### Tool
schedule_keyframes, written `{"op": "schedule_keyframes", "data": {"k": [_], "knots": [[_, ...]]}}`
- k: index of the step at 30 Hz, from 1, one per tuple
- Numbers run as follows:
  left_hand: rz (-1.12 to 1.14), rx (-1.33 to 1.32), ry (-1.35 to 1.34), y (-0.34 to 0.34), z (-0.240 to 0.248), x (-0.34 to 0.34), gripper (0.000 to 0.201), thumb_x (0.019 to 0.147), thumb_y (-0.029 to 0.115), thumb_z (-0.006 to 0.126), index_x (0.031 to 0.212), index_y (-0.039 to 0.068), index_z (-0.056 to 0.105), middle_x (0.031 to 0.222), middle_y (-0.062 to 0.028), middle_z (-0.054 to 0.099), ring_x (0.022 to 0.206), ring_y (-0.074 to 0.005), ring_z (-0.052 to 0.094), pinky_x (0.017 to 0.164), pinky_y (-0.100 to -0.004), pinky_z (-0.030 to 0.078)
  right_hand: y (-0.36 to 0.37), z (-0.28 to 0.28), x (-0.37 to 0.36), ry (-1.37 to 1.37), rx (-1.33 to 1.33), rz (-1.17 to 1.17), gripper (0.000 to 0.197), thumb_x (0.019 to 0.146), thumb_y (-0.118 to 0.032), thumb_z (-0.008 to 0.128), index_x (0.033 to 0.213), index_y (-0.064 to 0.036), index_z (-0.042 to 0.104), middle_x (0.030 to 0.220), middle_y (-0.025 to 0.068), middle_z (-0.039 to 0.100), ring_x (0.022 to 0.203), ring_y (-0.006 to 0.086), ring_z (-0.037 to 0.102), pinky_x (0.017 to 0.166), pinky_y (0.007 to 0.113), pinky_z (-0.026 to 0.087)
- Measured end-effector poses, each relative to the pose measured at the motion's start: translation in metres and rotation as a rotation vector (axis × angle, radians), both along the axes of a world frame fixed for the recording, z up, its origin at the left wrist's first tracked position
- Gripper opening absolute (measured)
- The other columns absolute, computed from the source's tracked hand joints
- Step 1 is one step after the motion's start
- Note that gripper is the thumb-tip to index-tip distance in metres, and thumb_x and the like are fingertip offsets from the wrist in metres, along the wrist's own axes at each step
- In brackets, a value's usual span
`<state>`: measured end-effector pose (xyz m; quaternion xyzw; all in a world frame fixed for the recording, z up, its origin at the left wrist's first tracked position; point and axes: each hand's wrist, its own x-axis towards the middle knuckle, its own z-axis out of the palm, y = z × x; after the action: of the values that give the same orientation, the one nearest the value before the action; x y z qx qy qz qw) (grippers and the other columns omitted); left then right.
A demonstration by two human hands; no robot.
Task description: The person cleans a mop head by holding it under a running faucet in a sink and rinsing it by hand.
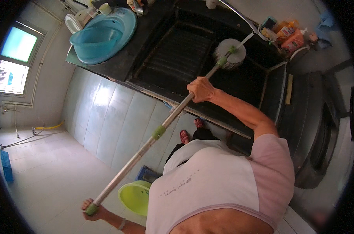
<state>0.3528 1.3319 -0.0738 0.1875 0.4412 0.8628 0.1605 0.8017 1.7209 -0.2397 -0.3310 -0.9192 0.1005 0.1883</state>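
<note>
A long-handled round scrub brush with a metal pole (140, 153) and green collars slants across the view. Its white bristle head (231, 52) is over the black sink (177, 48), under the tap (243, 16). A pale streak joins the spout and the head; I cannot tell whether it is water. My right hand (202, 89) is closed round the pole's upper part, a little below the head. At the lower left, my left hand (94, 210) wraps the green-tipped bottom end of the pole.
Left of the sink, a blue basin (97, 42) sits on a larger blue one (126, 25). Orange bottles (293, 41) stand at the back right. A yellow-green basin (134, 198) is below, near my body. A blue basket (6, 165) lies far left, near a yellow hose (48, 126).
</note>
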Motion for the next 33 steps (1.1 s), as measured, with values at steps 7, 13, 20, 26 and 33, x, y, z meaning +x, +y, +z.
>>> {"op": "schedule_keyframes", "data": {"k": [7,13,20,26,33], "knots": [[0.085,-0.53,0.23,0.094,0.08,0.037,0.022,0.079,0.028,0.044,0.072,0.008,0.041,0.07,-0.0024,0.038,0.069,-0.0159,0.041,0.063,-0.028,0.038,0.043,-0.017,0.053,0.201,-0.109,-0.056,0.029,0.057,-0.008,0.058,0.084,-0.001,0.053,0.079,0.0129,0.054,0.072,0.0257,0.054,0.066,0.039,0.043],[0.381,-1.348,0.162,0.004,0.016,-0.013,0.046,0.073,0.031,0.058,0.103,0.002,0.041,0.093,-0.0084,0.046,0.086,-0.0197,0.046,0.071,-0.0312,0.042,0.114,-0.02,0.178,0.954,-1.116,-0.929,0.013,0.073,-0.013,0.057,0.078,-0.0013,0.056,0.067,0.0086,0.056,0.055,0.0154,0.056,0.046,0.028,0.047],[-0.293,-1.102,0.75,0.291,0.059,0.205,0.044,0.085,0.03,0.044,0.118,0.001,0.041,0.119,-0.0114,0.042,0.112,-0.0203,0.038,0.093,-0.0319,0.029,0.214,-0.066,0.252,0.926,-1.182,-1.093,0.026,0.079,-0.019,0.051,0.06,-0.0029,0.046,0.053,0.0064,0.047,0.044,0.0145,0.045,0.038,0.027,0.037],[-1.449,-0.823,-0.183,0.505,-0.084,0.447,0.079,0.079,0.05,0.047,0.13,0.0,0.014,0.132,-0.0242,0.017,0.12,-0.035,0.025,0.096,-0.0439,0.028,0.237,-0.079,0.233,0.667,-1.051,-0.974,0.023,0.078,-0.023,0.047,0.068,-0.0032,0.045,0.059,0.0067,0.048,0.049,0.0155,0.047,0.042,0.032,0.039],[-1.434,-0.722,-0.712,0.598,-0.201,0.596,0.072,0.08,0.059,0.029,0.125,0.002,0.028,0.124,-0.0206,0.031,0.114,-0.0335,0.032,0.093,-0.0461,0.029,0.192,-0.056,0.235,1.013,-0.789,-0.937,0.026,0.074,-0.022,0.057,0.083,0.0022,0.057,0.08,0.0155,0.058,0.071,0.0229,0.057,0.056,0.034,0.044]]}}
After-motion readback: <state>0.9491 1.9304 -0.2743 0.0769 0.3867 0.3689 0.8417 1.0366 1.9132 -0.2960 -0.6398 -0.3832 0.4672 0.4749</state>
